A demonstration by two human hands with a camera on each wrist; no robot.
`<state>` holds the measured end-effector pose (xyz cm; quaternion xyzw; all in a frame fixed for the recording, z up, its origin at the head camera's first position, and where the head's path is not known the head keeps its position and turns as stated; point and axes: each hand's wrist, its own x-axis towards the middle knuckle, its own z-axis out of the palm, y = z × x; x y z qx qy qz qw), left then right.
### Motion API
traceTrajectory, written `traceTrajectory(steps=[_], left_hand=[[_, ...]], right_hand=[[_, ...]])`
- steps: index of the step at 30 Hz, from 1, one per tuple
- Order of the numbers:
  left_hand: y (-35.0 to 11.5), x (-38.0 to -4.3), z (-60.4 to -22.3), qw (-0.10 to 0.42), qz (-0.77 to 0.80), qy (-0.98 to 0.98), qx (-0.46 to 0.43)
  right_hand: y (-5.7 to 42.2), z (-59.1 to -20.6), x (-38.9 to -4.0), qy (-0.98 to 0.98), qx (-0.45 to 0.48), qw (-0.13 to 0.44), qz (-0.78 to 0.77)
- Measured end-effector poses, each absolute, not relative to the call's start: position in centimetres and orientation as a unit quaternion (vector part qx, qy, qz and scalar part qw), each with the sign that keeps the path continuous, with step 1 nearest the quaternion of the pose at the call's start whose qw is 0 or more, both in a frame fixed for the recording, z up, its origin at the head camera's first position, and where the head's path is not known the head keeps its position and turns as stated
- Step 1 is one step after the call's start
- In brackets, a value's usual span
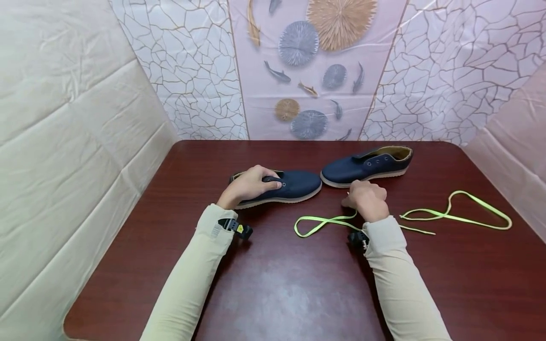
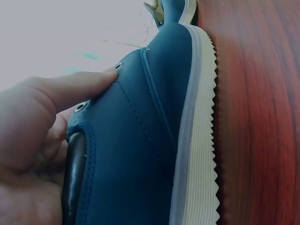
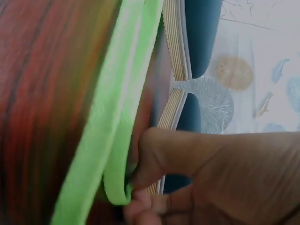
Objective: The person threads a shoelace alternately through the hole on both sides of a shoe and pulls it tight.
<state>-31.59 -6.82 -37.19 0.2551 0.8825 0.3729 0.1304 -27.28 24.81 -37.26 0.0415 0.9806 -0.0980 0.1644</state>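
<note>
My left hand (image 1: 251, 182) grips the nearer navy shoe (image 1: 302, 184) at its opening. In the left wrist view the thumb (image 2: 77, 89) presses on the flap between two metal eyelets, while the other fingers are partly hidden behind it. This shoe rests on its pale ridged sole with its toe to the right. My right hand (image 1: 368, 198) is low over the table in front of the other shoe. Between its thumb and fingers it pinches a neon green shoelace (image 3: 124, 93), which lies in a loop on the table to the left of the hand.
Behind the right hand stands the second navy shoe (image 1: 347, 170), its toe close to the first one's toe and its eyelets without a lace. Another neon green shoelace (image 1: 486, 205) lies curved at the right. The dark red table (image 1: 273, 284) ends at a patterned wall covering (image 1: 204, 94).
</note>
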Motion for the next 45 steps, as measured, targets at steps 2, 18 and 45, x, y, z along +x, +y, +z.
traceTrajectory(steps=[2,18,45], left_hand=[[-6.9,-31.6,-37.2,0.129,0.373,0.883,0.252],[-7.3,-31.9,-37.4,0.156,0.38,0.871,0.271],[-6.8,-31.1,-37.0,0.158,0.46,0.84,0.242]], right_hand=[[24.8,-37.2,-27.4,0.977,0.028,0.175,-0.119],[22.7,-36.7,-28.4,0.872,-0.097,0.172,-0.448],[17.8,-36.8,-27.4,0.855,-0.124,0.189,-0.466]])
